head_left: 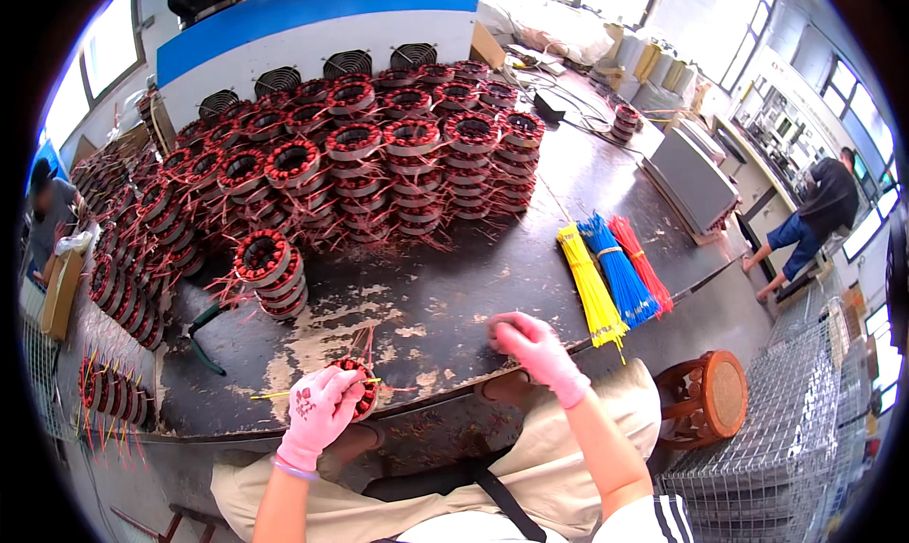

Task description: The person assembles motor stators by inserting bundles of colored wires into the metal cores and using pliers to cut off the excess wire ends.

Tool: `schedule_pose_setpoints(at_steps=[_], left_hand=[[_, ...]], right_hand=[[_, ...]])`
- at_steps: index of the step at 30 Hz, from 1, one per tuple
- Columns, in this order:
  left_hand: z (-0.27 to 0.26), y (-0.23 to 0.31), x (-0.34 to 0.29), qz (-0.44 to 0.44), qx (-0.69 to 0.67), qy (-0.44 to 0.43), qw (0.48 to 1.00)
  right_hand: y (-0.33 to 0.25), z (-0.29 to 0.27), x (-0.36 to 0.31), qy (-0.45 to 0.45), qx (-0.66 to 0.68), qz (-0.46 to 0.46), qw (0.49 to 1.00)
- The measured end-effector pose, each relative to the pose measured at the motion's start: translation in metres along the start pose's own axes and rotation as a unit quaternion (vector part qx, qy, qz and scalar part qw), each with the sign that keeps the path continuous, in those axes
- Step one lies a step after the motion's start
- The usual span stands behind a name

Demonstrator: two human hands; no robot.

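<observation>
My left hand [320,412], in a pink work glove, is closed on a thin yellow wire [271,395] at the table's front edge. Beneath its fingers stands a small motor stator [364,401] with red windings and loose reddish leads, partly covered by the glove. The wire lies across the top of the stator. To the right, my gloved right hand [540,354] is over the dark tabletop, apart from the stator. Its fingers are curled together, and whatever they may hold cannot be made out.
Stacked stators [407,169] fill the table's back and left. A shorter stack [272,273] stands nearer, beside green-handled pliers [201,342]. Yellow [589,287], blue [620,270] and red wire bundles [641,262] lie right. A wooden stool [724,396] and wire cages [757,439] stand beyond.
</observation>
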State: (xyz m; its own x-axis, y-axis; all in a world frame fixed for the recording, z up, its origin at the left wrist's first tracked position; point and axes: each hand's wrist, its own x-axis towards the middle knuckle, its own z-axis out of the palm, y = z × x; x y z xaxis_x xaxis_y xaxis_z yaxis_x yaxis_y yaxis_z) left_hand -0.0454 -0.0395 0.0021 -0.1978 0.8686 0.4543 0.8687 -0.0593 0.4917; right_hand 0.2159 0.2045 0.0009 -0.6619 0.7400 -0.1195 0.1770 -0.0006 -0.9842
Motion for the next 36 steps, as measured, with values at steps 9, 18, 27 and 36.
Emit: schedule_pose_setpoints(at_steps=[9,18,27,36], left_hand=[[0.010,0.020,0.015,-0.064,-0.014,0.005,0.998],[0.009,0.027,0.016,-0.102,0.021,0.060,0.993],[0.031,0.026,0.022,-0.144,0.012,0.053,0.988],[0.031,0.030,0.029,-0.108,-0.085,0.063,0.989]], right_hand=[[0.033,-0.060,0.011,-0.043,-0.536,-0.263,0.801],[-0.006,0.028,0.057,0.025,-0.296,-0.334,0.894],[-0.002,0.103,-0.018,-0.112,-0.363,-0.269,0.885],[-0.021,0.100,0.052,-0.258,-0.071,0.072,0.961]])
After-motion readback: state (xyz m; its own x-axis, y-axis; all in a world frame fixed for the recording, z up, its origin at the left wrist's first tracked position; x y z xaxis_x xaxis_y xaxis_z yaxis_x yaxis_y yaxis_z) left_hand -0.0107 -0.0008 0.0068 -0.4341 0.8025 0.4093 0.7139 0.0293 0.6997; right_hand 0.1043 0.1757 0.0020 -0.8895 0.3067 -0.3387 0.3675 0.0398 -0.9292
